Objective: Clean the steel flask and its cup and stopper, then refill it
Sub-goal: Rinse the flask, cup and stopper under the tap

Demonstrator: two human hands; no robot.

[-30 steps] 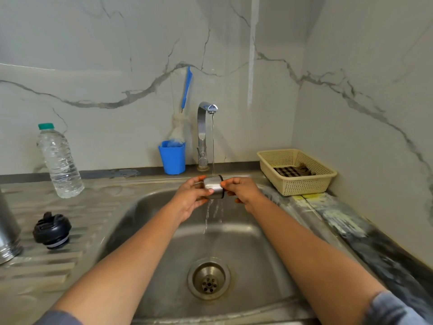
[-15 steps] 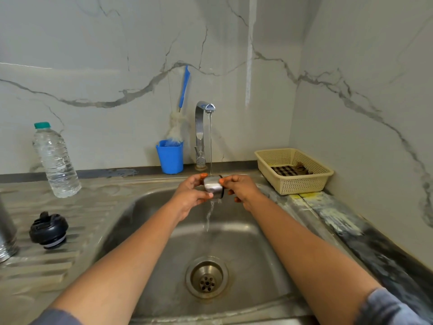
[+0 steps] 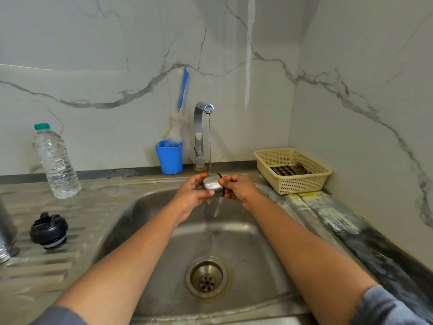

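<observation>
Under the running tap, over the sink, I see the steel cup held sideways, left hand and right hand each gripping one end. Off to the left (on the drainboard) the black stopper sits beside the flask.

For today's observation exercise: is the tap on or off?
On. A thin stream runs from the tap onto the cup, gripped by the left hand and right hand, and spills into the sink.
</observation>
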